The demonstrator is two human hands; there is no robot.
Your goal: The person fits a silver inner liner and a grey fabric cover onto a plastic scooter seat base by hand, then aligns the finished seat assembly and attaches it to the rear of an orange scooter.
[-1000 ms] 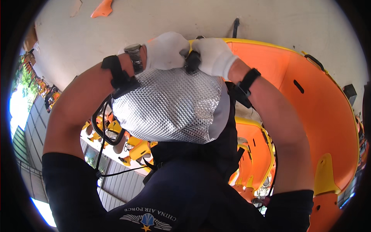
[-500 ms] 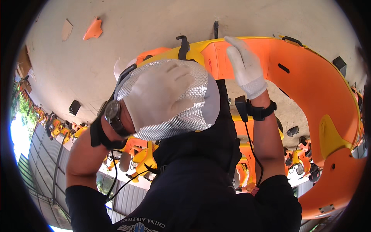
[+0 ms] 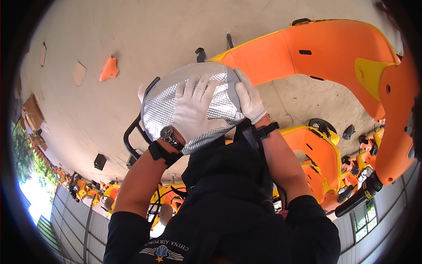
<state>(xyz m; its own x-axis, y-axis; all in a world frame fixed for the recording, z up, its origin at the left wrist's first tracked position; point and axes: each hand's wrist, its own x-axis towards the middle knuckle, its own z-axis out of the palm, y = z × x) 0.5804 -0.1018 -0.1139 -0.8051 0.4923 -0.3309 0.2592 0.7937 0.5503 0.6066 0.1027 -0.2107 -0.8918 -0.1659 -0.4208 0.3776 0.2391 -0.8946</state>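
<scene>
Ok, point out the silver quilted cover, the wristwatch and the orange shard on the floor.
silver quilted cover (image 3: 165, 103): head view, bare left part of its surface.
wristwatch (image 3: 167, 133): head view, its dial.
orange shard (image 3: 109, 69): head view, its middle.

The cover (image 3: 193, 101) is shiny silver with a fine quilted grid; both gloves (image 3: 195, 112) are white; the shell (image 3: 334, 53) is orange, edged yellow.

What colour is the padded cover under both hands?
Shiny silver, with a quilted diamond pattern on the cover; the head view shows it.
</scene>
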